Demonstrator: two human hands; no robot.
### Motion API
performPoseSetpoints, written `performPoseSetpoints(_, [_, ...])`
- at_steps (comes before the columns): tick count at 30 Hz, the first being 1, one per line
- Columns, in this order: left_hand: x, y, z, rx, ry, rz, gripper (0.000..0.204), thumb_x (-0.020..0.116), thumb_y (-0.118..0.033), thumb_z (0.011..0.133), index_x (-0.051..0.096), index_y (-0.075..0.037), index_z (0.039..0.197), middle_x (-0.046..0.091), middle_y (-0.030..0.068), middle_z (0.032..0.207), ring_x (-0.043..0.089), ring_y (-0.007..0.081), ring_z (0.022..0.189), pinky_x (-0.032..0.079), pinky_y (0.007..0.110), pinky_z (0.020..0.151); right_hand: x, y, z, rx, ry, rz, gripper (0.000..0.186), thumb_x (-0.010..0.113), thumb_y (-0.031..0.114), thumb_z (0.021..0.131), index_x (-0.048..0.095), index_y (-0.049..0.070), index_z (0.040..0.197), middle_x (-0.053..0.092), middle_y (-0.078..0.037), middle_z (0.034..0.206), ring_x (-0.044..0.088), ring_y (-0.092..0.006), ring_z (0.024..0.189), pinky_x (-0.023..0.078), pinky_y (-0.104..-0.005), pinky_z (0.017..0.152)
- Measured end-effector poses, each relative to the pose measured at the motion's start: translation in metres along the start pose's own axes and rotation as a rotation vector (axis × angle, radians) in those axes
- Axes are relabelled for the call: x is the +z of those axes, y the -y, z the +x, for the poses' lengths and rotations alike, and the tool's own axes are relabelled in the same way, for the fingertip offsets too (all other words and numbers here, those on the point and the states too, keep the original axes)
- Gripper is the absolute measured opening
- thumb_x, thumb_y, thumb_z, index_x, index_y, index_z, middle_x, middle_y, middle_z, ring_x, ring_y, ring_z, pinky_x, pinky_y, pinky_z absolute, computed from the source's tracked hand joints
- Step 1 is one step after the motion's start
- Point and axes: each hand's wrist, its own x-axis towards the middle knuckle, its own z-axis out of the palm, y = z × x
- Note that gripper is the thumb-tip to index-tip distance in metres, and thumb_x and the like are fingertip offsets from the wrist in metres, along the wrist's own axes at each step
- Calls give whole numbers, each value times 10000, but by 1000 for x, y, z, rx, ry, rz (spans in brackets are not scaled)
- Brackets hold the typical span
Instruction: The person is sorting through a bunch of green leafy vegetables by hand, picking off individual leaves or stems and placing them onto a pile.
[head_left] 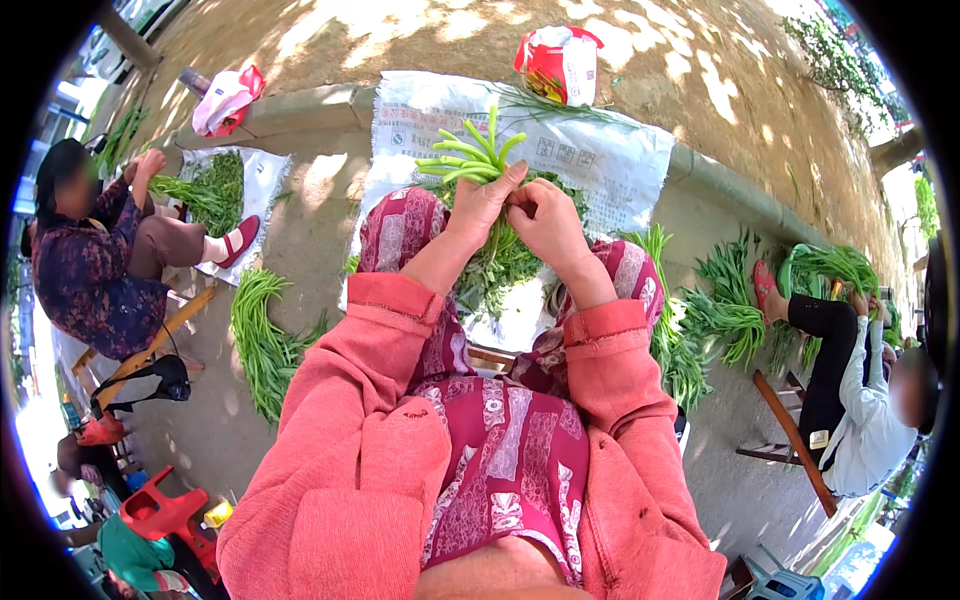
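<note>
Coral jacket [365, 480] cloth is seen nearest the camera, with its cuffs sitting back from both wrists. Just beyond the knees [400, 230], a bunch of pale green stems [478, 158] is held above the middle of a white sheet [625, 165], cut ends fanned outward. The bunch is gripped by the left hand [480, 205], between thumb and fingers; close beside it, the fingertips of the right hand [546, 222] are pinched together, but whether anything is caught in them cannot be told.

Beneath the hands, a leaf pile [492, 268] is spread toward the sheet's near edge. At the far edge a red bag [560, 65] is stood. Past the right edge, loose greens [690, 345] are heaped on the ground; past the left, another heap [262, 335] is laid. Farther out, a seated co-worker is found on each side, left [95, 265] and right [870, 430].

Stems could be dropped or splayed if the left grip were loosened, and could be snapped if it were squeezed too hard. Printed lines and boxed symbols are carried on the sheet, and small print on the bag.
</note>
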Motion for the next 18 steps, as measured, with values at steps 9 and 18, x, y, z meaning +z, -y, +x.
performPoseSetpoints(9, [-11, 4, 15, 150, -168, -169, 241, 776, -233, 805, 589, -99, 876, 571, -21, 779, 533, 104, 695, 448, 264, 643, 7, -4, 3, 37, -214, -15, 76, 634, 100, 733, 631, 33, 768, 599, -124, 801, 593, -288, 698, 493, -369, 658])
performPoseSetpoints(18, [-55, -40, 30, 55, -45, -560, 311, 690, -361, 856, 553, -102, 751, 606, 78, 761, 618, 266, 766, 512, 491, 815, -30, -53, 12, 56, -392, 59, 277, 482, -96, 784, 624, -1, 1002, 621, -41, 916, 604, -85, 660, 499, -229, 589])
